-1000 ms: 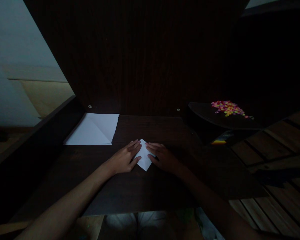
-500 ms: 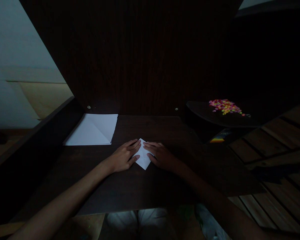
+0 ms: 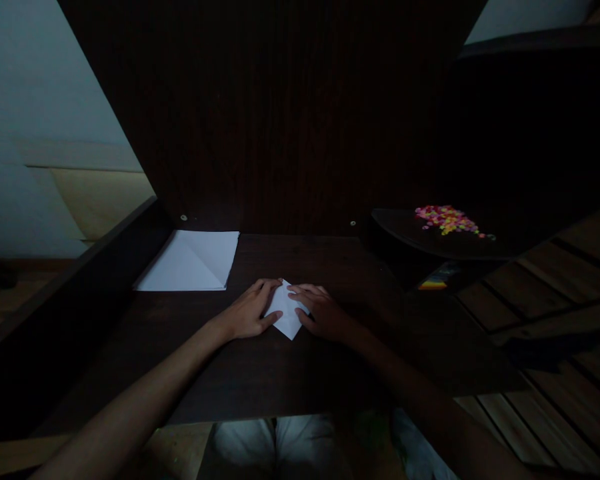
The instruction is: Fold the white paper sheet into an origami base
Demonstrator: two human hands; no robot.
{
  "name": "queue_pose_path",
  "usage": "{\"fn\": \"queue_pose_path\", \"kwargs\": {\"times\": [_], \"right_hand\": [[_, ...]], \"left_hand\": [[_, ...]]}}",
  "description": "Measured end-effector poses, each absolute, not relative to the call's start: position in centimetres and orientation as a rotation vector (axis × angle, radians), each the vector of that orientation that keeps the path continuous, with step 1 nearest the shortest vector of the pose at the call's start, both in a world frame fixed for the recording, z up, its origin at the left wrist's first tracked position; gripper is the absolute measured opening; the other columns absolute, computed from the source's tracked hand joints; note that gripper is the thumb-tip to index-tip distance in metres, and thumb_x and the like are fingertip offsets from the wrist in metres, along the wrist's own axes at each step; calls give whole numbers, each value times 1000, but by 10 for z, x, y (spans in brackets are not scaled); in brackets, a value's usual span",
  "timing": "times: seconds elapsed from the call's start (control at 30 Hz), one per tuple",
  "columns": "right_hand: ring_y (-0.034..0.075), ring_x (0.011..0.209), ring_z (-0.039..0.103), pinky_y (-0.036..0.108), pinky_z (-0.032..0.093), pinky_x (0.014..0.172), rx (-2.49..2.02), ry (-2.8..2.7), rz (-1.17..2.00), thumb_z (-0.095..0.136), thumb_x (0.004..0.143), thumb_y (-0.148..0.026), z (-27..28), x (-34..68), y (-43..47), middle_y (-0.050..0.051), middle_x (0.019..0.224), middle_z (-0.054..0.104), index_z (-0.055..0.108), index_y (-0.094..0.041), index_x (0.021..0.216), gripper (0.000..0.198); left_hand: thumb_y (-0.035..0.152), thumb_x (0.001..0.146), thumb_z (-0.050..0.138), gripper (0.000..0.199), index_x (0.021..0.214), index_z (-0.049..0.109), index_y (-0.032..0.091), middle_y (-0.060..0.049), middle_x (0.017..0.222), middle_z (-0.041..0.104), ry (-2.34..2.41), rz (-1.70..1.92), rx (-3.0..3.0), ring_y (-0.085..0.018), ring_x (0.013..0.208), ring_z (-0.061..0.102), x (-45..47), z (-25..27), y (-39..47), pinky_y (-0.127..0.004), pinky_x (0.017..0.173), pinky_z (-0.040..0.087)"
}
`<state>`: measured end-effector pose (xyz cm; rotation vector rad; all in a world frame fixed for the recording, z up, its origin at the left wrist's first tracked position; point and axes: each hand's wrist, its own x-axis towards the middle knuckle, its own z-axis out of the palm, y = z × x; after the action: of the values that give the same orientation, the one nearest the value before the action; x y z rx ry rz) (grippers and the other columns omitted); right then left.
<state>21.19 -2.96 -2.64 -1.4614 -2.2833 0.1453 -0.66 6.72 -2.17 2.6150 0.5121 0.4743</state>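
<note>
A small white folded paper (image 3: 290,323), diamond-shaped with a faint crease, lies on the dark tabletop between both hands. My left hand (image 3: 253,312) rests along its left side, thumb and fingers apart, with the thumb tip on the lower left edge and the fingertips near the top corner. On the opposite side, my right hand (image 3: 323,312) lies with its fingers stretched over the paper's upper right part and its thumb on the right edge. The paper's side corners are partly hidden under the fingers.
A stack of white paper sheets (image 3: 195,260) sits at the back left of the dark wooden desk (image 3: 245,387). Small colourful pieces (image 3: 447,219) are heaped on a curved shelf (image 3: 400,233) at the right. A tall dark panel (image 3: 280,120) rises behind.
My left fingers have shifted slightly off the paper's face towards its upper left edge. The right hand and the paper have hardly moved. The camera view has shifted a little.
</note>
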Motion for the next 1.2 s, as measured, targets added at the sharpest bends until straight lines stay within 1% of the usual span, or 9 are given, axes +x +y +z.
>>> {"fn": "queue_pose_path", "kwargs": {"times": [0.17,0.3,0.5,0.63,0.7,0.77,0.87,1.03,1.2], "right_hand": [[27,126,47,47,41,98,-1429,-2294,134,49,91,-21,-31,214,-28,15,138,56,55,-14,128,38],[27,129,46,47,40,99,-1414,-2301,159,49,92,-23,-31,216,-28,14,139,55,56,-15,128,38],[26,130,44,47,39,101,-1445,-2292,214,47,94,-24,-24,215,-32,14,140,54,56,-14,128,37],[30,128,43,54,38,98,-1500,-2306,226,47,92,-24,-24,213,-31,14,146,47,55,-15,128,38],[31,127,43,58,38,97,-1502,-2321,225,48,91,-24,-24,213,-30,13,149,44,55,-16,128,39],[31,126,42,58,38,95,-1493,-2325,223,49,89,-22,-25,213,-29,14,150,43,56,-16,126,38],[31,125,42,57,38,94,-1482,-2319,233,51,87,-21,-25,213,-27,14,149,43,57,-16,124,37],[31,124,42,57,37,94,-1494,-2312,274,52,86,-20,-25,215,-24,14,149,44,56,-16,122,36],[32,124,41,56,37,94,-1511,-2312,317,52,84,-21,-23,215,-22,15,146,46,56,-17,122,38]], "left_hand": [[37,90,55,53,135,35,16,-16,134,48,502,473,2639,-28,128,46,-6,-21,68,-45,109,40],[36,89,55,51,132,37,16,-16,131,49,489,431,2659,-29,125,47,-5,-19,70,-47,108,41],[35,89,57,57,137,34,16,-16,137,47,475,473,2640,-28,129,44,-7,-19,68,-45,109,39],[36,85,61,56,134,43,15,-16,133,52,520,547,2625,-28,123,49,-8,-21,66,-43,106,43],[36,84,62,54,131,49,14,-16,134,53,506,543,2664,-29,123,47,-7,-21,66,-45,105,43],[35,83,63,55,131,51,11,-16,137,53,490,531,2709,-31,124,45,-6,-21,67,-47,104,43],[34,82,62,61,135,48,7,-19,140,51,463,513,2766,-32,121,46,-4,-20,70,-49,104,42],[34,84,60,62,140,46,11,-16,143,49,421,498,2803,-33,122,47,-3,-21,72,-49,104,40],[36,86,59,62,141,45,10,-16,143,49,430,452,2817,-33,123,46,-4,-22,73,-48,104,39]]}}
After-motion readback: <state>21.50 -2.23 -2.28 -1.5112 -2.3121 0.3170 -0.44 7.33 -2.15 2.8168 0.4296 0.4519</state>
